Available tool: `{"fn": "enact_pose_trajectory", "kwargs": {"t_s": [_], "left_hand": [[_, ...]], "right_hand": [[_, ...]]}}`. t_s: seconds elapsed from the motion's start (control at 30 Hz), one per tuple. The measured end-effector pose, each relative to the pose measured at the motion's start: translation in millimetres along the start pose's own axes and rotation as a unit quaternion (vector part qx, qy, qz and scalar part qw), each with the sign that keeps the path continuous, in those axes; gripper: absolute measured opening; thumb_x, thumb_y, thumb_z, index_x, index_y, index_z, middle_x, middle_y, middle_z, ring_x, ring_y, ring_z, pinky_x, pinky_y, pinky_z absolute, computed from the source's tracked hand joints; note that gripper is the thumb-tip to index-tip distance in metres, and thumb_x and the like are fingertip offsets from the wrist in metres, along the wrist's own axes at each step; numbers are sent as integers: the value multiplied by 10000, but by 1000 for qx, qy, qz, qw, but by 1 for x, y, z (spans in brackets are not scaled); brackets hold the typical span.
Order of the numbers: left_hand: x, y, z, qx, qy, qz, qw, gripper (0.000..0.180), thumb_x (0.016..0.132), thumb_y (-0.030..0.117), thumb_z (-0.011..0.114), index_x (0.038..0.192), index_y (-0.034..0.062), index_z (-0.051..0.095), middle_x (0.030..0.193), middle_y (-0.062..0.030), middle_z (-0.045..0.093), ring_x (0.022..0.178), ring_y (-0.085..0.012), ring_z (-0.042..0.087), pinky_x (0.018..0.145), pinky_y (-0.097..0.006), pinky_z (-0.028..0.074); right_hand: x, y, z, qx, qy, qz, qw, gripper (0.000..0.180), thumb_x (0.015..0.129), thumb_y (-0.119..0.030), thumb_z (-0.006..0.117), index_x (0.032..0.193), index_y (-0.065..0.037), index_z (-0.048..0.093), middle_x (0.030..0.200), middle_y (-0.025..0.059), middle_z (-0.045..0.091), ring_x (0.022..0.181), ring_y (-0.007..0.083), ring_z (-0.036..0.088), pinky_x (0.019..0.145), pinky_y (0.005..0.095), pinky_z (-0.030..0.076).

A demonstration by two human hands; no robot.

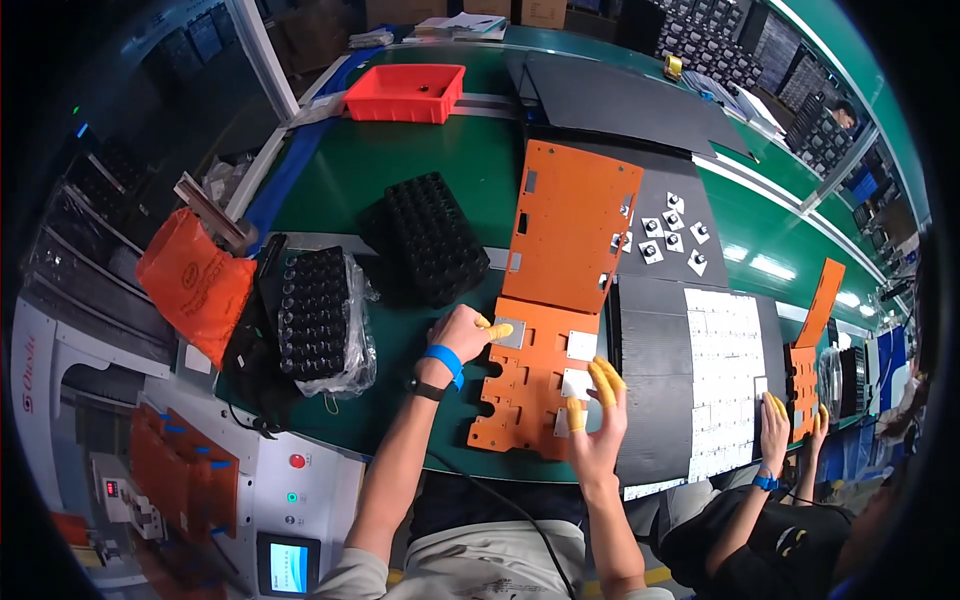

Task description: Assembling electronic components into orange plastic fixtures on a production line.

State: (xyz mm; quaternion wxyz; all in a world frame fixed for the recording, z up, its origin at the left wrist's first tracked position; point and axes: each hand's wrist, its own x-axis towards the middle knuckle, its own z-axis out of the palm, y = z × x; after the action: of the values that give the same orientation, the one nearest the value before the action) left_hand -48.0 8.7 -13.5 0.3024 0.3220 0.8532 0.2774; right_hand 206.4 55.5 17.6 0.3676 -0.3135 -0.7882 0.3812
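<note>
An orange fixture board (530,400) lies on the green table before me, its hinged orange lid (575,225) folded open away from me. Yellow covers sit on my fingertips. My left hand (460,335) is curled at the board's upper left, its fingertips on a small silver metal plate (512,340) in a recess. Over the board's right side my right hand (597,435) is spread, thumb and fingers apart. Its fingers are by a pale square plate (576,382), and the thumb is near a lower plate (562,425), partly hidden. Another plate (581,345) sits above them.
Left of the board stand black trays (435,235) and a plastic-wrapped black tray stack (312,315). A red bin (405,92) is farther back. Small plates with black knobs (673,220) lie on a black sheet. At right, a co-worker's hands (775,430) work at another orange board (803,385).
</note>
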Motion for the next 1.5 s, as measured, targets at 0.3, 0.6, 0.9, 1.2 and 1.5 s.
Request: {"fn": "enact_pose_trajectory", "kwargs": {"t_s": [0.3, 0.6, 0.9, 1.2, 1.5], "left_hand": [[-46, -13, 30, -93, 330, 128, 930, 397, 805, 383, 768, 890, 7, 671, 824, -184, 671, 728, -381, 627, 666, -447, 501], [-149, -58, -2, -792, -103, -37, 600, 494, 1010, 516, 476, 1220, 85, 596, 993, -38, 667, 845, -140, 651, 683, -277, 535], [-176, -146, -28, -693, -114, 98, 705, 528, 947, 404, 625, 1283, 4, 551, 1082, -129, 670, 705, -168, 650, 554, -244, 505], [-222, -157, -8, -721, 159, 38, 673, 374, 907, 194, 700, 1221, 27, 586, 929, -6, 623, 690, -60, 547, 528, -206, 416], [-223, -160, -15, -780, 209, 88, 584, 533, 829, 162, 803, 1291, 35, 570, 1088, -3, 640, 821, -64, 572, 638, -208, 467]], "right_hand": [[25, -46, 54, -7, -151, -170, 974, 522, 761, -38, 740, 1257, 13, 585, 1258, 221, 549, 1124, 406, 553, 943, 435, 480], [51, -78, 96, -8, -373, -299, 878, 391, 730, -251, 818, 985, 28, 717, 963, 137, 666, 871, 314, 665, 738, 367, 543], [83, -126, 173, 166, -668, -174, 704, 465, 835, -183, 782, 1235, 12, 648, 1207, 177, 654, 1118, 304, 622, 980, 385, 482], [37, -184, 272, -120, -304, -337, 883, 343, 751, -361, 782, 820, -32, 718, 847, 111, 674, 772, 289, 687, 624, 386, 545], [42, -194, 219, 79, -417, -174, 889, 261, 762, -142, 761, 984, -8, 724, 753, 101, 633, 620, 211, 581, 602, 317, 478]]}}
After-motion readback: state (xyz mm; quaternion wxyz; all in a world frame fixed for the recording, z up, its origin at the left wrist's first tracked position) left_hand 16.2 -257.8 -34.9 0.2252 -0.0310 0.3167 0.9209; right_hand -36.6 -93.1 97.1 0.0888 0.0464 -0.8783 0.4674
